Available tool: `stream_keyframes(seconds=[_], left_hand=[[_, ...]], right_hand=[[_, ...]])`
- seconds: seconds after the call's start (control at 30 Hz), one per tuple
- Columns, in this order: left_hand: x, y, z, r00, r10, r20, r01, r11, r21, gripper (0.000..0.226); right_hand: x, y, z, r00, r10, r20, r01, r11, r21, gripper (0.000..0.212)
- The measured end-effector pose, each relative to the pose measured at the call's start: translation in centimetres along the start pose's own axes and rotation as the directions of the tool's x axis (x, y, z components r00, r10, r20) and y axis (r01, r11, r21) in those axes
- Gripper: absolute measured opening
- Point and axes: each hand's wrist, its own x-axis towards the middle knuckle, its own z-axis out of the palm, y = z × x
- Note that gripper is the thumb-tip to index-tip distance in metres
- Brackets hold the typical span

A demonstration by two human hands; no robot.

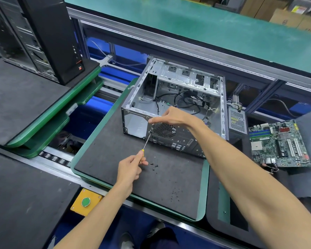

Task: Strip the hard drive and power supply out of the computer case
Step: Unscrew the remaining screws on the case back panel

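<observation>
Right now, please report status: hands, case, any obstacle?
Left hand grips screwdriver, tip at rear fan grille. Right hand steadies case. Loose screws on mat.

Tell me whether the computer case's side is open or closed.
Open: the grey metal computer case lies on its side with no panel on top, its loose black cables exposed.
</observation>
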Motion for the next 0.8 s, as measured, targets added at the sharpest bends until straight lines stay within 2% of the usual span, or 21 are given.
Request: stream_keyframes(seconds=[0.03,0.1,0.17,0.2,0.23,0.27,0.33,0.37,0.4,0.47,0.53,0.6,0.63,0.7,0.73,0.8], left_hand=[[0.1,0.3,-0.2,0.988,-0.118,0.096,0.131,0.983,-0.132,0.034],[0.3,0.7,-0.6,0.89,-0.282,0.358,0.413,0.83,-0.374,0.028],[0.4,0.8,-0.7,0.814,-0.304,0.495,0.548,0.683,-0.483,0.024],[0.3,0.8,-0.7,0.801,-0.306,0.514,0.568,0.659,-0.492,0.024],[0.3,0.9,-0.4,0.802,-0.312,0.509,0.565,0.673,-0.478,0.026],[0.2,0.9,-0.1,0.827,-0.312,0.468,0.524,0.731,-0.437,0.029],[0.1,0.9,0.4,0.918,-0.264,0.295,0.346,0.898,-0.271,0.032],[0.1,0.7,0.6,0.963,-0.196,0.187,0.231,0.955,-0.185,0.032],[0.2,0.5,0.6,0.99,-0.106,0.089,0.117,0.985,-0.125,0.032],[0.2,0.3,0.3,0.997,0.064,-0.043,-0.065,0.997,-0.037,0.03],[0.1,0.1,0.1,0.984,0.155,-0.093,-0.149,0.987,0.068,0.03],[0.0,0.1,-0.1,0.986,0.14,-0.09,-0.133,0.988,0.072,0.028],[0.1,0.1,-0.1,0.994,0.089,-0.067,-0.088,0.996,0.029,0.027],[0.2,0.3,-0.3,0.996,-0.076,0.044,0.08,0.991,-0.109,0.028],[0.2,0.4,-0.4,0.976,-0.174,0.131,0.198,0.96,-0.199,0.029],[0.4,0.7,-0.6,0.892,-0.314,0.324,0.421,0.836,-0.351,0.031]], right_hand=[[0.0,0.0,0.0,1.0,-0.002,0.006,0.002,1.0,-0.001,0.079],[0.0,0.0,0.0,1.0,-0.005,0.014,0.005,1.0,-0.001,0.078],[0.0,0.0,0.0,1.0,-0.008,0.015,0.008,1.0,0.003,0.078],[0.0,0.0,0.0,1.0,-0.007,0.013,0.007,1.0,0.003,0.078],[0.0,0.0,0.0,1.0,-0.004,0.009,0.004,1.0,0.0,0.078],[-0.1,0.0,0.0,1.0,0.0,0.005,0.0,1.0,-0.004,0.078],[-0.1,-0.1,0.0,1.0,0.01,-0.003,-0.01,1.0,-0.014,0.078],[-0.1,-0.1,-0.1,1.0,0.014,-0.006,-0.014,1.0,-0.017,0.078],[-0.1,-0.2,-0.1,1.0,0.015,-0.005,-0.015,1.0,-0.016,0.078],[-0.2,-0.2,-0.1,1.0,0.008,-0.002,-0.008,1.0,-0.009,0.078],[-0.2,-0.2,-0.2,1.0,0.008,0.0,-0.008,1.0,-0.011,0.077],[-0.2,-0.2,-0.1,1.0,0.016,-0.001,-0.016,1.0,-0.011,0.076],[-0.2,-0.2,-0.1,1.0,0.017,-0.006,-0.017,1.0,-0.009,0.076],[-0.2,-0.1,-0.2,1.0,0.012,-0.004,-0.012,1.0,-0.008,0.077],[-0.2,-0.2,-0.2,1.0,0.007,0.002,-0.007,1.0,-0.011,0.076],[-0.2,-0.3,-0.2,1.0,0.003,0.008,-0.002,1.0,-0.023,0.075]])
